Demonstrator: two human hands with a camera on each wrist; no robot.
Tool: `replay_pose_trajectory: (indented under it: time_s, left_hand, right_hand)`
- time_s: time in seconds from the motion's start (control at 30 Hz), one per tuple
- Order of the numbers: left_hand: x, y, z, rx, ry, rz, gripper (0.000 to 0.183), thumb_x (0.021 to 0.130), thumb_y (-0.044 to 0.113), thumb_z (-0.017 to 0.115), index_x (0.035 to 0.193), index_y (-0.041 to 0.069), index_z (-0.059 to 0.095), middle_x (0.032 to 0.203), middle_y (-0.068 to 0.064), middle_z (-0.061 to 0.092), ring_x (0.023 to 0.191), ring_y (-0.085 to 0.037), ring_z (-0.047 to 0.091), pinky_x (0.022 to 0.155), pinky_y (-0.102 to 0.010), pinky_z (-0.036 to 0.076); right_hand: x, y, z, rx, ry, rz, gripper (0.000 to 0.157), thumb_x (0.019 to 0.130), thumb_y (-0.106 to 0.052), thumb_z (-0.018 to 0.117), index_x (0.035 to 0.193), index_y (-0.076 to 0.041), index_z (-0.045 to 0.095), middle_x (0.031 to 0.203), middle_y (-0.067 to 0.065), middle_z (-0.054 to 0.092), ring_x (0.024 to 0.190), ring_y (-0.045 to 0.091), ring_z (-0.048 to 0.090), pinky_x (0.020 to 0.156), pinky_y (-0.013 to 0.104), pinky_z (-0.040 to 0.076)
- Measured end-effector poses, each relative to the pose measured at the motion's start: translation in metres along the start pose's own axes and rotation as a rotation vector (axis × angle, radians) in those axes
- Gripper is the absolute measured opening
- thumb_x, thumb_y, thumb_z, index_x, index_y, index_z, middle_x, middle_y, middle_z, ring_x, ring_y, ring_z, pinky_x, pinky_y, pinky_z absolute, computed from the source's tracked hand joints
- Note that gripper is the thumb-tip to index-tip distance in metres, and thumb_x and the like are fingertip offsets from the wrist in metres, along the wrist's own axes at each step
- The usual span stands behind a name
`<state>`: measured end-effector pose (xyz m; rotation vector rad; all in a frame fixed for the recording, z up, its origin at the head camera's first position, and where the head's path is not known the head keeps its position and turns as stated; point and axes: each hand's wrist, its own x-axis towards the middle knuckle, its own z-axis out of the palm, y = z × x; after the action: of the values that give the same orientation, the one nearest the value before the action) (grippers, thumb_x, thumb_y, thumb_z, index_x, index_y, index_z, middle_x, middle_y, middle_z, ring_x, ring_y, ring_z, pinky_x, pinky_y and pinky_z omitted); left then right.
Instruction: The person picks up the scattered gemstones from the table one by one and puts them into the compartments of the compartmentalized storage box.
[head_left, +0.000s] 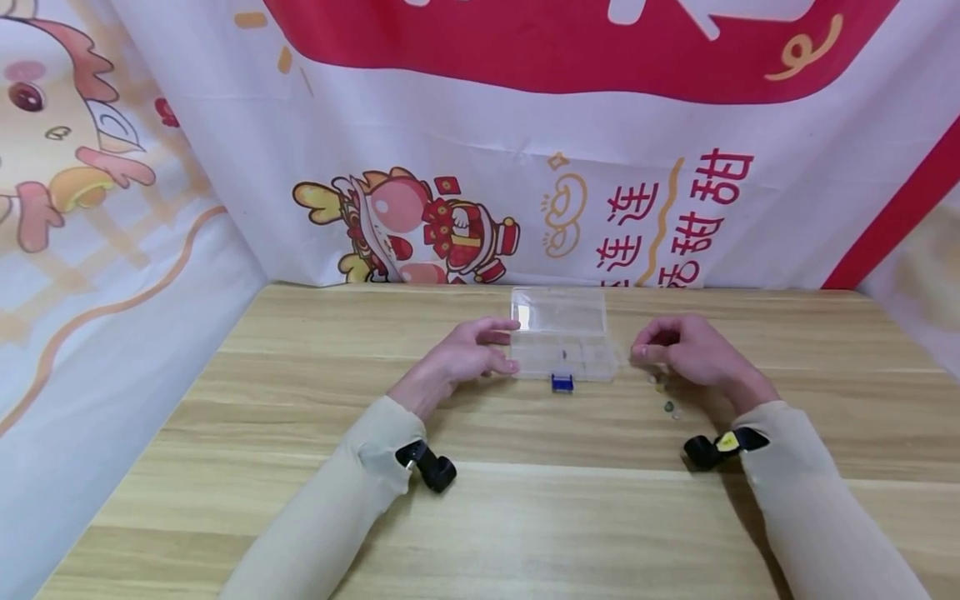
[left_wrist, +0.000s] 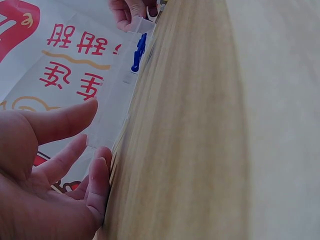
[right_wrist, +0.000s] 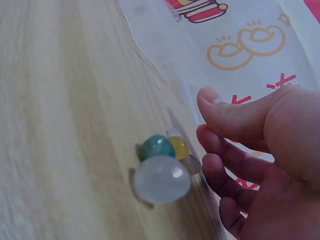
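A clear plastic compartment box (head_left: 537,357) lies on the table with its transparent lid (head_left: 566,310) raised at the back. A blue latch (head_left: 562,383) hangs at its front edge, and a small dark bead (head_left: 565,354) sits inside. My left hand (head_left: 474,350) is at the box's left end, fingers spread, fingertips touching its side. To the right of the box is my right hand (head_left: 686,346), thumb and fingers loosely bent. Nothing shows between their tips in the right wrist view. Below that hand lie several round beads, among them a green one (right_wrist: 158,147), a yellow one (right_wrist: 180,147) and a whitish one (right_wrist: 162,180).
The wood-grain table (head_left: 525,517) extends toward me. A printed cloth (head_left: 465,125) with red lettering and cartoon figures hangs behind its back edge, and another printed cloth (head_left: 150,275) runs along the left side. Dark wrist cameras (head_left: 427,467) are strapped over both sleeves.
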<state>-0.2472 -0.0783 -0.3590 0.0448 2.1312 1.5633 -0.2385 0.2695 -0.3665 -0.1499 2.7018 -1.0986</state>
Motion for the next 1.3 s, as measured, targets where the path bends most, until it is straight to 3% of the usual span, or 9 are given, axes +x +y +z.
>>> replay_pose_trajectory:
  time_s: [0.33,0.57,1.0,1.3]
  left_hand:
    - [-0.001,0.001,-0.001,0.000,-0.005,0.000,0.069,0.089,0.004,0.080,0.150,0.028,0.059,0.152,-0.005,0.057,0.120,-0.024,0.061,0.089,-0.031,0.051]
    - [0.000,0.001,-0.002,0.001,-0.008,-0.003,0.069,0.089,0.003,0.079,0.151,0.027,0.058,0.152,-0.005,0.057,0.121,-0.025,0.060,0.090,-0.032,0.050]
    - [0.000,0.001,-0.001,-0.005,-0.004,0.002,0.068,0.089,0.003,0.080,0.150,0.027,0.059,0.151,-0.005,0.057,0.121,-0.025,0.059,0.090,-0.032,0.050]
    - [0.001,0.001,-0.001,-0.001,-0.005,-0.004,0.068,0.089,0.003,0.080,0.149,0.028,0.060,0.151,-0.005,0.057,0.123,-0.025,0.059,0.091,-0.032,0.050]
  right_hand:
    - [0.000,-0.010,0.000,0.018,0.058,0.007,0.021,0.105,-0.028,0.067,0.117,-0.011,0.069,0.114,0.013,0.066,0.100,0.028,0.052,0.080,0.033,0.046]
    - [-0.002,-0.018,0.005,0.029,0.125,-0.046,0.017,0.105,-0.026,0.067,0.114,-0.011,0.068,0.108,0.014,0.066,0.095,0.027,0.055,0.077,0.033,0.048]
    - [-0.003,-0.034,0.009,0.040,0.245,-0.091,0.021,0.104,-0.029,0.069,0.114,-0.011,0.075,0.110,0.011,0.071,0.100,0.025,0.060,0.082,0.035,0.048]
    - [-0.003,-0.042,0.012,0.045,0.292,-0.083,0.026,0.103,-0.029,0.070,0.121,-0.012,0.078,0.114,0.010,0.075,0.100,0.022,0.061,0.076,0.028,0.049]
